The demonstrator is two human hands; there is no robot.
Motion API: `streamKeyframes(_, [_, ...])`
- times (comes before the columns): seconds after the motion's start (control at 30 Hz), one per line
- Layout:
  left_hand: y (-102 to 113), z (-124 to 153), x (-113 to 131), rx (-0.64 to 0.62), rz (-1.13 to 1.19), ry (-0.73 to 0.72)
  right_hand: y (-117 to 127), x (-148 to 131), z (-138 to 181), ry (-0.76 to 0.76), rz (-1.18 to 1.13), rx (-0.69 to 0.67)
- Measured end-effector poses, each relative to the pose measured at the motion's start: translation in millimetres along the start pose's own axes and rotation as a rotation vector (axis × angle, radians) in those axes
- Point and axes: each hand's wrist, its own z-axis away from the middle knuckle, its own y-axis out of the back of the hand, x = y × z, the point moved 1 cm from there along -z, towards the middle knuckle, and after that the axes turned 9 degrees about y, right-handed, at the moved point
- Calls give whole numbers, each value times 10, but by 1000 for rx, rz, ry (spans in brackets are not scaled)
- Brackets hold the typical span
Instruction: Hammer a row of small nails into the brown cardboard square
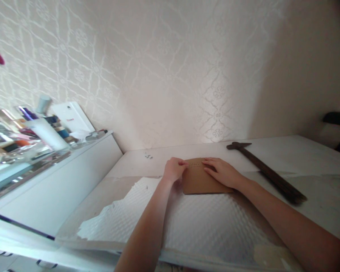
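Observation:
A brown piece of cardboard (pixel 201 182) lies on the white quilted sheet, with rows of small dark marks or holes near its far edge. At its left edge my left hand (pixel 174 169) is closed, with bent fingers gripping the border; the thumb is partly hidden. My right hand (pixel 223 173) rests on the cardboard's right side, thumb and fingers apart and stretched out. To the right, a hammer (pixel 265 168) with a dark metal head and wooden handle lies on the table, apart from both hands.
Several small shiny bits (pixel 149 155) lie near the wall, left of the cardboard. The white quilted sheet (pixel 116 215) covers part of the table (pixel 323 189). A white cabinet (pixel 59 189) on the left carries bottles, tubes and a white box (pixel 72 117). A patterned wall (pixel 170 75) stands behind.

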Motion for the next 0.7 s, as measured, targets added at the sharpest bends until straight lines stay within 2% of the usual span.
streamKeyframes(0.7, [-10,39,27,56,-43,-25,13,-22,-6,0,3,5])
